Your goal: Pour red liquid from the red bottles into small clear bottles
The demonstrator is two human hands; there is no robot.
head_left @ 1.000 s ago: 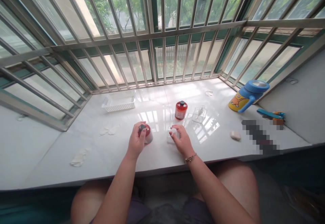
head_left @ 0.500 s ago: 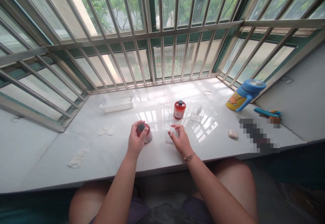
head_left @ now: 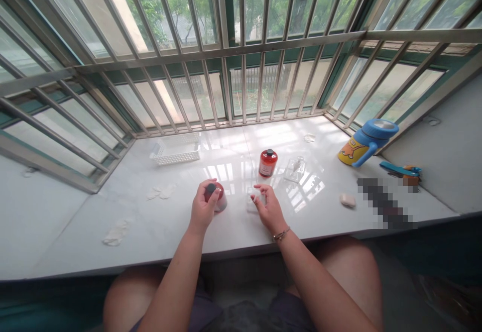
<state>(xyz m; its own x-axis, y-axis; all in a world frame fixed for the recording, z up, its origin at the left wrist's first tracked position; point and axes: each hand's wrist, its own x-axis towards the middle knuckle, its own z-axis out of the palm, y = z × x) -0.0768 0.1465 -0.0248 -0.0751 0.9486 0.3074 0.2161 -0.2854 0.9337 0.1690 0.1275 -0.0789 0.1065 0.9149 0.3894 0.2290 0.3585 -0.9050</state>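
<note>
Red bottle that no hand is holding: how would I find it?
Look at the white window ledge under the metal bars. Near its middle, a small red bottle with a dark cap stands upright alone. Unlike the other red bottle gripped by the left hand, nothing touches it.

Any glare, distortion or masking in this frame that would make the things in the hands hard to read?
Head view: daylight throws bright glare patches on the glossy white stone sill; the wide lens bows the grey metal window bars; a pixelated patch masks something on the right; the small clear container in the right hand nearly vanishes against the sheen.
</note>
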